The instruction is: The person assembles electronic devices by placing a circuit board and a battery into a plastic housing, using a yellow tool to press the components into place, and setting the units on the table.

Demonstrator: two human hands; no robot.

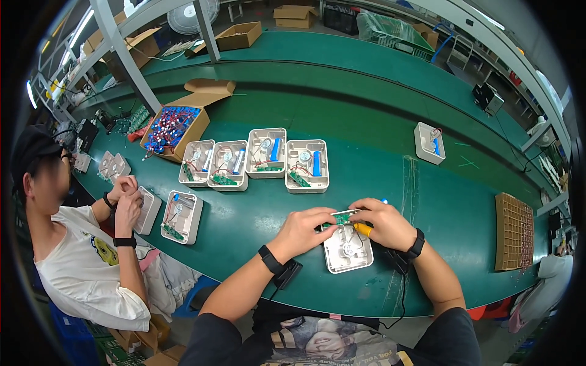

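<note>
In front of me a white plastic housing (348, 255) lies open side up, with a round part and wires inside. At its far edge is a small green circuit board (343, 218). My left hand (305, 230) pinches the board's left end. My right hand (386, 224) is closed at the board's right end, its fingertips partly hidden. A yellow piece (363, 229) shows under the right fingers; whether it is a tool handle or a finger cover is unclear. Just beyond the right knuckles a small blue tip (384, 200) peeks out.
Several white housings (307, 166) with boards and blue or silver batteries stand ahead left; another housing (430, 143) is far right. A carton of blue wired parts (177, 129) and a divided brown tray (514, 232) flank the green table. A co-worker (91, 244) handles parts at left.
</note>
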